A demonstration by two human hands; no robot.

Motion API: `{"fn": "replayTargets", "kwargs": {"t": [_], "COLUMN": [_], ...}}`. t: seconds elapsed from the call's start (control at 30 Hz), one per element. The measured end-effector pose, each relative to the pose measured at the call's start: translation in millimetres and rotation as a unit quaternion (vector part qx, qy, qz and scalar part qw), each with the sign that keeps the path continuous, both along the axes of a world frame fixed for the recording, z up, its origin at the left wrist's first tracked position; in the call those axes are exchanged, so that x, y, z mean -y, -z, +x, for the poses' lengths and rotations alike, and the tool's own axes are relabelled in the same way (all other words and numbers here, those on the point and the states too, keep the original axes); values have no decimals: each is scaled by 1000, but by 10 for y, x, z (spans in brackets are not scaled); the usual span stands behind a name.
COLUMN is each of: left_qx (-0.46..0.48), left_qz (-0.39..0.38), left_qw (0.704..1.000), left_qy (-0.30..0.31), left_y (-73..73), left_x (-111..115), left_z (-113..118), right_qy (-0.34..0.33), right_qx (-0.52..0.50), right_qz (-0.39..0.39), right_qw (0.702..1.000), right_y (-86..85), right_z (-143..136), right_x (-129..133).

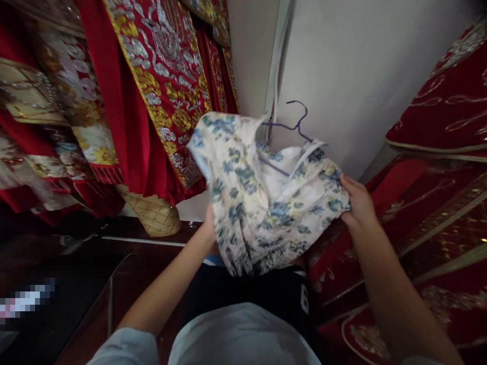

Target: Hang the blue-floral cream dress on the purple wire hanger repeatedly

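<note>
Mid-frame on my screen, the right hand (357, 204) grips a flowered blouse (241, 187) on a hanger (299, 124); the left hand (210, 221)'s fingers are hidden, so I can't tell.

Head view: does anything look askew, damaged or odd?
The floral top sits askew: its hanger slants, and the shoulder at picture left stands higher than the other. No tear shows, though blur could hide one. At lower left, a pixelated patch masks something.

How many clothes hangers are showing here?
1: a purple hanger inside the floral garment, which is between the left hand and right hand. More may be hidden among the embroidered red cloths.
</note>
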State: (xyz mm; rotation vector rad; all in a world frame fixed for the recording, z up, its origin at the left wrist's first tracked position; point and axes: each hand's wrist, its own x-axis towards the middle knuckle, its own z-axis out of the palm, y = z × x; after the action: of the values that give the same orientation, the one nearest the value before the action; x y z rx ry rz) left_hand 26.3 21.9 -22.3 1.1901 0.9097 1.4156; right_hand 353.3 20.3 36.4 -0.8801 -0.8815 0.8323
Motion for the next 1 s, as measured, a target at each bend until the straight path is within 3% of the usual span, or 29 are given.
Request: {"fn": "replayTargets", "kwargs": {"t": [0.1,0.2,0.3,0.4,0.47,0.57,0.6,0.63,0.67,0.73,0.83,0.9,1.0], "left_qx": [112,122,93,72,57,54,62,72,80,87,70,57,34], "left_qz": [-17,0,-12,-25,-33,-48,-52,-55,-58,-65,-70,-64,-55], "left_qw": [994,991,992,992,991,990,989,988,987,986,988,990,993], "left_qy": [-6,-60,-83,-99,-112,-123,-126,-129,-130,-126,-116,-111,-99], "left_y": [89,252,429,559,612,678,704,733,763,819,868,881,909], "left_x": [82,166,261,372,444,529,551,573,596,645,719,752,775], "left_z": [57,101,106,79,69,106,134,169,208,287,385,431,471], "right_qy": [-7,-37,-54,-44,33,264,315,324,290,137,-74,-117,-115], "right_qx": [-21,-17,1,47,93,152,153,146,141,189,245,239,208], "right_qz": [-9,-14,-9,-19,5,98,113,118,111,47,-45,-60,-51], "right_qw": [1000,999,999,998,995,948,930,927,940,971,966,962,970], "right_y": [-148,-215,-167,-5,162,489,608,722,828,991,1091,1084,1028], "right_z": [-12,-146,-203,-150,-161,-408,-554,-717,-887,-1195,-1454,-1480,-1400], "right_x": [-244,-389,-403,-308,-179,119,232,341,437,568,603,573,570]}}
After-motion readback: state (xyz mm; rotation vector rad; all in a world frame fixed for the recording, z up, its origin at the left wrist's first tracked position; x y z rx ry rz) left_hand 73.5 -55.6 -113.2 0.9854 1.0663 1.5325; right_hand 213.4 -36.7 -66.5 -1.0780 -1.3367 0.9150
